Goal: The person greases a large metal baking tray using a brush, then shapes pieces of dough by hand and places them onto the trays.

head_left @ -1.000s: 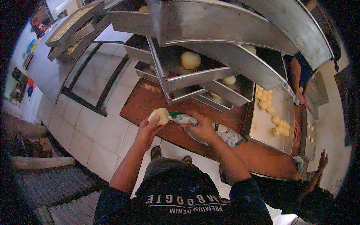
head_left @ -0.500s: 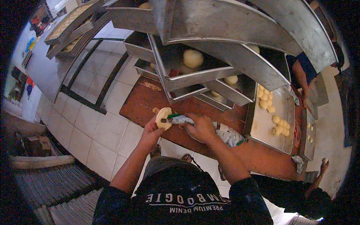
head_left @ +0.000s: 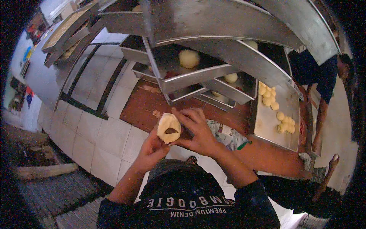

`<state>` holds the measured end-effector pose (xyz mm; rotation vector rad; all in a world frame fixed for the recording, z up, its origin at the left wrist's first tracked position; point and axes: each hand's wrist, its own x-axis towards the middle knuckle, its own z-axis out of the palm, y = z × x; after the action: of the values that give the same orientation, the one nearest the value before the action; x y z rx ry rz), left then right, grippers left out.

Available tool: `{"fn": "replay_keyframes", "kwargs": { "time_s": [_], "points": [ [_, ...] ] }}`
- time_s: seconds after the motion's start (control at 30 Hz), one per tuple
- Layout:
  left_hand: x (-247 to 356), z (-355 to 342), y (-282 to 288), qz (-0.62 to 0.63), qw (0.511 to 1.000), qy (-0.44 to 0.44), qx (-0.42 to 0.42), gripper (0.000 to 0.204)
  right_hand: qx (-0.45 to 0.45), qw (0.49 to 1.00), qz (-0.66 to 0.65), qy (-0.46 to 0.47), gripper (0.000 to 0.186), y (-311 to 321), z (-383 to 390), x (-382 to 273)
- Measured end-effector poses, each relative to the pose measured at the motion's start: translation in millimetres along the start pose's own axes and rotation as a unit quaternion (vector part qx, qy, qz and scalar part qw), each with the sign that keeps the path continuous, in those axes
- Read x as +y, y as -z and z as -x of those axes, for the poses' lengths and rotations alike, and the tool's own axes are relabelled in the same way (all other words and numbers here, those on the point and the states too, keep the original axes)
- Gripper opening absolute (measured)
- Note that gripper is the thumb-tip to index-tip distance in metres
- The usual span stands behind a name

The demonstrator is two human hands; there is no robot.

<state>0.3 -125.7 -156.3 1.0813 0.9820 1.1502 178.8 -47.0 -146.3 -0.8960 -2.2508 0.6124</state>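
Note:
A flattened pale dough piece (head_left: 169, 127) with a dark brown dab of filling on it sits between both my hands, above the brown wooden table (head_left: 141, 107). My left hand (head_left: 151, 148) cups it from below and the left. My right hand (head_left: 196, 129) pinches its right edge with the fingertips. A crumpled plastic bag (head_left: 228, 135) lies on the table just right of my right hand.
A metal rack of trays (head_left: 198, 72) holding dough balls stands behind the table. A flat metal tray (head_left: 267, 122) with several small dough pieces lies to the right. Another person's arm (head_left: 320, 114) rests at the far right. A white tiled floor (head_left: 84, 122) lies on the left.
Both hands have drawn closer to me with the dough. The dough now faces the camera, showing the dark filling, and my right hand has left the plastic bag.

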Motion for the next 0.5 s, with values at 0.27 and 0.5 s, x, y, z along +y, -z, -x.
{"fn": "replay_keyframes", "kwargs": {
  "time_s": [0.27,0.5],
  "points": [
    [23,-19,-45,-0.338,0.919,-0.204,0.019,0.056,0.105,0.965,-0.220,-0.091,0.040,21,18,-3],
    [28,-41,-49,0.141,0.986,0.081,0.034,0.034,0.124,0.977,0.141,0.099,0.035,39,35,-33]
  ]
}}
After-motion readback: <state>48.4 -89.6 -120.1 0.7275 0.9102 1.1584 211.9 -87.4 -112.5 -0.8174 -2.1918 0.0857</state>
